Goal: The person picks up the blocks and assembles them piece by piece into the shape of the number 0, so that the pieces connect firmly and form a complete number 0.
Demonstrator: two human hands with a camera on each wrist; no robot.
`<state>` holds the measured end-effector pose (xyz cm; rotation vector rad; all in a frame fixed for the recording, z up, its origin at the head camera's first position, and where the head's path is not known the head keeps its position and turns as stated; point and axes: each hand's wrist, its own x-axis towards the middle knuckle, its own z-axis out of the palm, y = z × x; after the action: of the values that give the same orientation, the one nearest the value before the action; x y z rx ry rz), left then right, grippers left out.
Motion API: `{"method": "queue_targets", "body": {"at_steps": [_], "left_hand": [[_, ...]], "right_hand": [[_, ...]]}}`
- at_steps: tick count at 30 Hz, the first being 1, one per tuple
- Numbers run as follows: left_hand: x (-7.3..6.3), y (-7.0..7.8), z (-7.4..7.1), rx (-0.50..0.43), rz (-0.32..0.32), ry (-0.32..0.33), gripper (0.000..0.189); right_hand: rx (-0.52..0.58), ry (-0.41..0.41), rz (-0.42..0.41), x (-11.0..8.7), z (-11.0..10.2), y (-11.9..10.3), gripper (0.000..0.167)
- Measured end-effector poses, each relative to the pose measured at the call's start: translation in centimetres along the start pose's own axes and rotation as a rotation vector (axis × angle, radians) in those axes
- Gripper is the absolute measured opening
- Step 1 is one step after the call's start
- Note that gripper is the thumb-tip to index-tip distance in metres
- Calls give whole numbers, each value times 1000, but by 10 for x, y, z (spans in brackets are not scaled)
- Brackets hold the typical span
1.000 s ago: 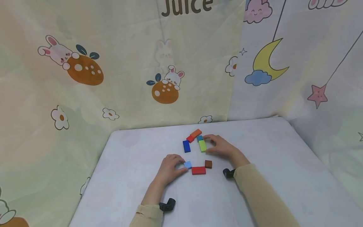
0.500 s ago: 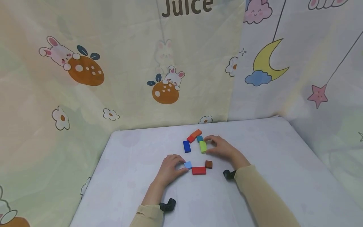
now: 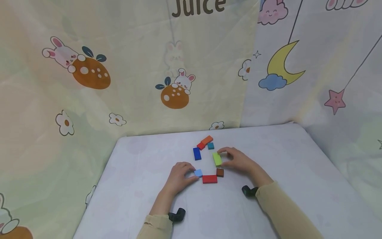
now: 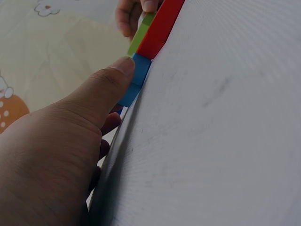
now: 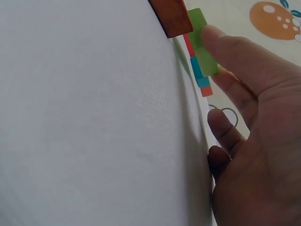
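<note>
Between thumb and fingers, my right hand (image 3: 238, 160) pinches a lime green block (image 3: 217, 159), also seen in the right wrist view as a green block (image 5: 201, 44). My left hand (image 3: 178, 177) pinches a small light blue block (image 3: 198, 173) at the near left of the block ring. Touching that block's right side lies a long red block (image 3: 210, 179). A brown block (image 3: 220, 172) sits at the red block's far right corner, just nearer than the green one. In the left wrist view the thumb presses on the blue block (image 4: 135, 77).
Farther back lie a dark blue block (image 3: 197, 154), a small red block (image 3: 201, 146), an orange block (image 3: 207, 140) and a teal block (image 3: 211, 146). All rest on a white-covered table (image 3: 143, 192). A printed cloth (image 3: 137, 83) hangs behind its far edge.
My right hand has drawn the lime green block nearer and slightly right, away from the teal block and toward the brown one. My left hand stays on the light blue block.
</note>
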<state>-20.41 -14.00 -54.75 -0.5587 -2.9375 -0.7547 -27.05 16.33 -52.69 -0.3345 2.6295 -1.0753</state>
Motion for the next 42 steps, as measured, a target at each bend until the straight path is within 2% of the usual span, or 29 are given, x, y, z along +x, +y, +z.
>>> {"method": "queue_targets", "body": {"at_steps": [7,16,29,42], "left_hand": [[0,0,0,-11,-4,-1,35],[0,1,0,0,23,19,33],[1,1,1,-1,-5,9,35],[1,1,1,1,-4,10,34]], "right_hand": [[-7,-3,-7,-3,2,3,53],[-48,-7,-14,-3,4,6,54],[-62,-19,-44,-4,4,7,52],[-74,-25,-90,-3,3,10,52]]}}
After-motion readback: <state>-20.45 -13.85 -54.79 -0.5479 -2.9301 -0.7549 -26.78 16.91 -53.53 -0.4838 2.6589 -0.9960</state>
